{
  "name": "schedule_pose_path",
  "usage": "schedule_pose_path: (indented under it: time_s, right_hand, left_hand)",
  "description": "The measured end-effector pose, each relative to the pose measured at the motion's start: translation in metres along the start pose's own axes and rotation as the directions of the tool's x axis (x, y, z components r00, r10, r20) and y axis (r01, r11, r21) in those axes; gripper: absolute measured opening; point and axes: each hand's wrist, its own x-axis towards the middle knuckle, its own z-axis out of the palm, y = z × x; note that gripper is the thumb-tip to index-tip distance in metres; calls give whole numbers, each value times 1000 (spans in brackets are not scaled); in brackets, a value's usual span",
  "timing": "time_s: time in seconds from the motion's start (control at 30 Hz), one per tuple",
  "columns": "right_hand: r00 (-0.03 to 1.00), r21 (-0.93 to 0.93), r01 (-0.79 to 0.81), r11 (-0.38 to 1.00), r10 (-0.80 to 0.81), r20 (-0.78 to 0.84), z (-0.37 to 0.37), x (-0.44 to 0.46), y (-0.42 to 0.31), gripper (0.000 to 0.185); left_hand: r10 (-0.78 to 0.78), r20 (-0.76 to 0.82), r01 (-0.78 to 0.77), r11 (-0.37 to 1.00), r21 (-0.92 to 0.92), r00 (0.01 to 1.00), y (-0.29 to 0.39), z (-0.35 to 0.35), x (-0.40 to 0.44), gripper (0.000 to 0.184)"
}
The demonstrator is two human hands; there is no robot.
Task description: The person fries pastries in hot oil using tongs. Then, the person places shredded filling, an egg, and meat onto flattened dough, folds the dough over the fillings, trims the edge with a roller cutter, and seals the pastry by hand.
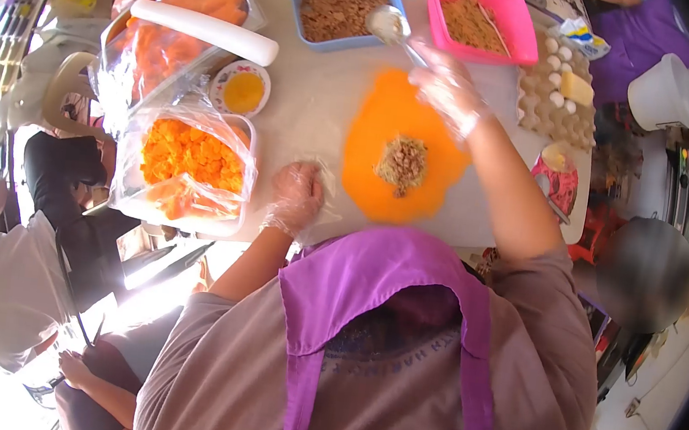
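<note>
My right hand [448, 89], in a clear plastic glove, grips a metal spoon [390, 26] by its handle. Pale crumbly stuff lies in the spoon's bowl, which hangs near the right corner of a blue tub [344, 9] of brown filling. Below this hand a flat orange dough sheet [370, 124] is spread on the table [304, 83], with a brown crumbly heap [402, 164] on it. My left hand [296, 194], also gloved, rests with curled fingers at the table's near side, left of the dough; whatever is inside them is hidden.
On the left stand a container of orange dough [194, 155], a bowl of yellow liquid [244, 91], and a white rolling pin [204, 32] across a larger tub. A pink tub [524, 44] and an egg tray [571, 126] are at right. Other people are nearby.
</note>
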Motion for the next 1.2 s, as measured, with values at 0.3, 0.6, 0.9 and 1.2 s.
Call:
schedule_pose_path:
  time_s: [0.3,0.6,0.9,1.2]
  right_hand:
    - [996,-838,89,538,-50,74,109,130,-42,26]
    - [998,-758,52,650,-16,54,120,143,-40,22]
    - [986,187,-100,977,73,149,77,141,-5,40]
    - [990,222,-52,974,20,142,16,69,-12,47]
  left_hand:
    - [-54,77,58,997,-50,996,-2,-2,4,27]
    - [-99,129,99,995,8,987,-7,3,-2,31]
    - [-58,54,57,998,21,997,-5,3,-3,32]
    - [-71,96,71,997,2,993,-5,3,-2,29]
